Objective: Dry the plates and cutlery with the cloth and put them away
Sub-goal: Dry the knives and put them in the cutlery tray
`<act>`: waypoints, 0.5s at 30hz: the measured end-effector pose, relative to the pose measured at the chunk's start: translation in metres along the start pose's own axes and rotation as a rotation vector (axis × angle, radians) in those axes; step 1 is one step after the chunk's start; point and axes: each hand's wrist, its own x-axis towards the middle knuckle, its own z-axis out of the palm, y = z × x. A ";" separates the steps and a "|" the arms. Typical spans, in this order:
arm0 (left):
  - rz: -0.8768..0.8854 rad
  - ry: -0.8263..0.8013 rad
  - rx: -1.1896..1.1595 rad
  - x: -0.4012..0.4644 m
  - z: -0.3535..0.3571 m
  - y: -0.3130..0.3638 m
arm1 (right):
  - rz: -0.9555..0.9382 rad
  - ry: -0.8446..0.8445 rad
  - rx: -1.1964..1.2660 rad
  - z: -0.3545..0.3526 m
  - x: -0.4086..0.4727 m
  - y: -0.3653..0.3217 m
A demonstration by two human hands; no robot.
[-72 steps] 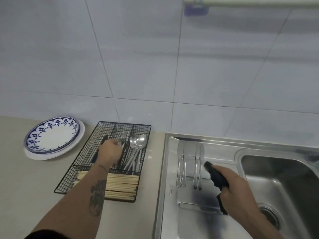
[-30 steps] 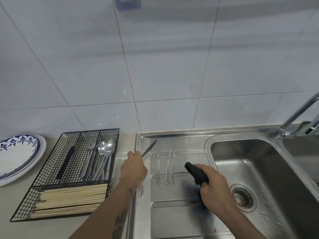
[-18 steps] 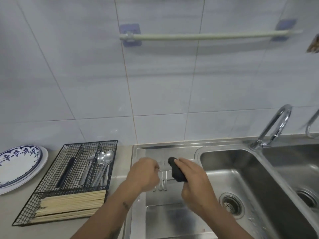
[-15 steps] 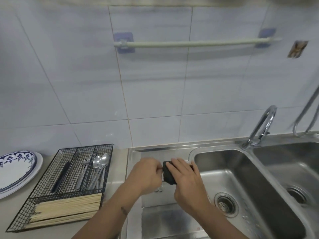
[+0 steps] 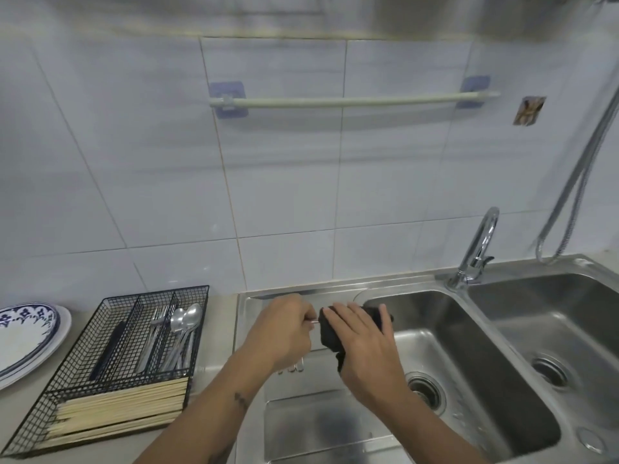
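My left hand grips the handle of a metal knife above the steel drainboard; only a short silver stretch shows. My right hand holds a black cloth wrapped round the blade, which is hidden inside it. Below my hands, the ends of more cutlery lie on the drainboard. A black wire cutlery basket on the counter to the left holds spoons, forks, a dark-handled item and several chopsticks. Blue-patterned plates are stacked at the far left.
A double steel sink fills the right side, with a tap and a hanging hose behind it. A towel rail is fixed to the tiled wall above.
My left hand left the cutlery basket, picked a knife off the drainboard and raised it. My right hand brought the cloth over and wrapped it round the blade.
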 end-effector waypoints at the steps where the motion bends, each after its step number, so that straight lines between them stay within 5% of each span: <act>1: 0.000 0.003 0.001 -0.001 0.000 -0.003 | 0.027 -0.036 -0.021 -0.001 0.000 0.007; 4: -0.024 -0.031 0.002 -0.007 0.001 -0.016 | 0.137 -0.100 -0.026 -0.004 0.001 0.024; 7: -0.088 -0.117 -0.025 -0.006 0.001 -0.026 | 0.152 0.023 0.112 -0.003 0.006 0.019; 10: -0.139 -0.160 -0.100 -0.002 -0.001 -0.024 | 0.056 0.181 0.206 0.000 0.011 -0.001; 15: -0.179 -0.171 -0.281 0.004 -0.015 -0.027 | -0.152 0.090 0.088 0.014 0.003 -0.009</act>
